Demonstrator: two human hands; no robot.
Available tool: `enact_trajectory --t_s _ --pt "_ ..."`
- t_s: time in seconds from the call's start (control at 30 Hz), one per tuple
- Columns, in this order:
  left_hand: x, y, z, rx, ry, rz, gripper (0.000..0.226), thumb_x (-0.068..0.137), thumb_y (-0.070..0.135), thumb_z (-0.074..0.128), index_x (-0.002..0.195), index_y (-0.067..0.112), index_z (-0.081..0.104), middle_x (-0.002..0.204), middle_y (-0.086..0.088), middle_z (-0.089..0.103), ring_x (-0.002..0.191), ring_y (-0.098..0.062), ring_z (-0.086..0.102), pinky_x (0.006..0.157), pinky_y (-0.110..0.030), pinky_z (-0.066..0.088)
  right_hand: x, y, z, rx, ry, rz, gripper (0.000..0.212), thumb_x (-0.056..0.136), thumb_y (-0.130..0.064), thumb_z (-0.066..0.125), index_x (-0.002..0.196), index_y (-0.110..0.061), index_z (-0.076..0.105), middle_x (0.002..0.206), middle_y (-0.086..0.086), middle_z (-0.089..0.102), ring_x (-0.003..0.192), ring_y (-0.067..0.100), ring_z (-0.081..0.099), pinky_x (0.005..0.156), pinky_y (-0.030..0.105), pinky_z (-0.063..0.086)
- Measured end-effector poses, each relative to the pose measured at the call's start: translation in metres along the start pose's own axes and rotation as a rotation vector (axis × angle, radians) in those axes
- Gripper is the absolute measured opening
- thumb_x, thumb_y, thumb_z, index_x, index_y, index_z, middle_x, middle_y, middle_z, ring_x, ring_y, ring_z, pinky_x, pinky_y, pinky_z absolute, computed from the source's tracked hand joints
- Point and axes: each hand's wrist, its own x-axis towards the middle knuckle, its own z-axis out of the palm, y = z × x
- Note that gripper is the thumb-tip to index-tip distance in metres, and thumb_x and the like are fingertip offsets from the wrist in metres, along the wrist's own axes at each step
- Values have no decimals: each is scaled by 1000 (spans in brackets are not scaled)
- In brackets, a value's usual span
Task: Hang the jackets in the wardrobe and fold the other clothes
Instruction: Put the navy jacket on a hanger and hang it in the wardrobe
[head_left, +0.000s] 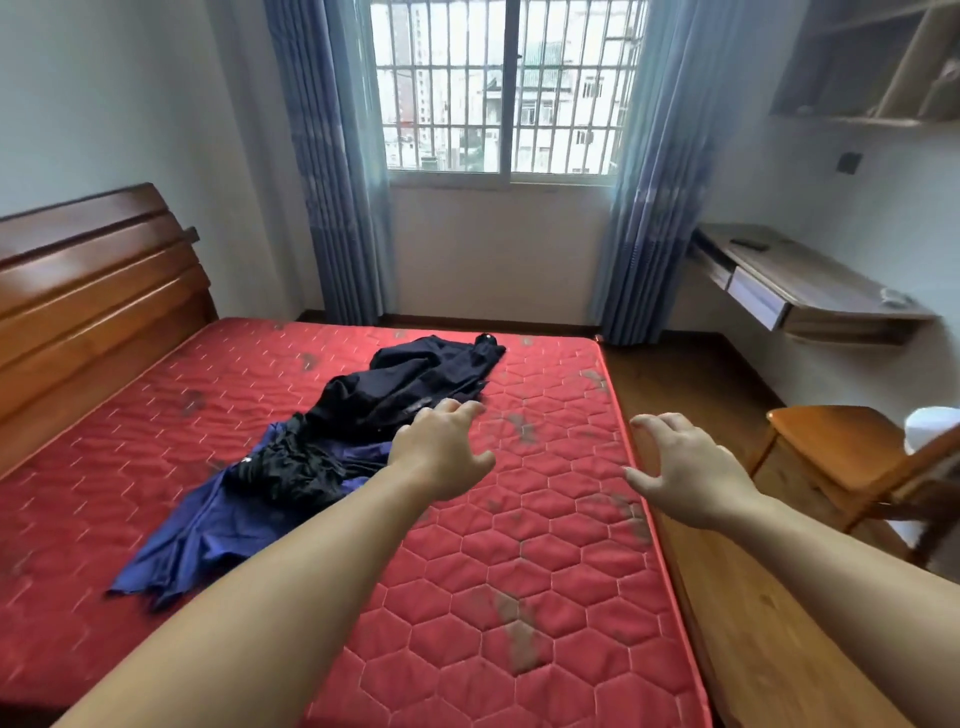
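Clothes lie in a loose heap on the red quilted mattress (545, 519) in front of you: a dark navy garment (431, 369) at the far end, a crumpled black one (296, 462) in the middle, and a blue one (192, 540) spread nearest you. Your left hand (441, 452) hovers with fingers spread, grasping nothing, at the heap's right edge. Your right hand (685, 467), likewise released and empty, hangs over the mattress's right edge, near the wooden chair (841, 457).

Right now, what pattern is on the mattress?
Red mattress quilted in a hexagon pattern, clearest in the head view.
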Motion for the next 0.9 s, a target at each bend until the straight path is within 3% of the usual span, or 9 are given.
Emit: enact_trajectory --t_s 0.23,0.6,0.9 --pt "-12 103 19 29 6 9 62 85 50 57 142 36 38 144 6 41 128 -21 43 97 -40 46 -19 89 -32 20 45 -29 69 85 -52 61 145 -30 35 148 0 39 130 22 45 102 45 45" --pt "54 323 82 92 12 -82 62 85 49 57 143 35 37 144 5 42 128 -21 44 96 -40 47 29 307 -71 71 38 -89 62 85 -54 59 140 -31 38 146 1 42 128 23 47 100 44 47" --pt "133 375 123 83 -10 -245 62 85 46 54 143 35 36 146 4 41 129 -22 43 98 -39 45 128 394 -69 16 -32 -178 66 85 -54 59 142 -32 35 146 0 40 129 22 45 101 41 45"
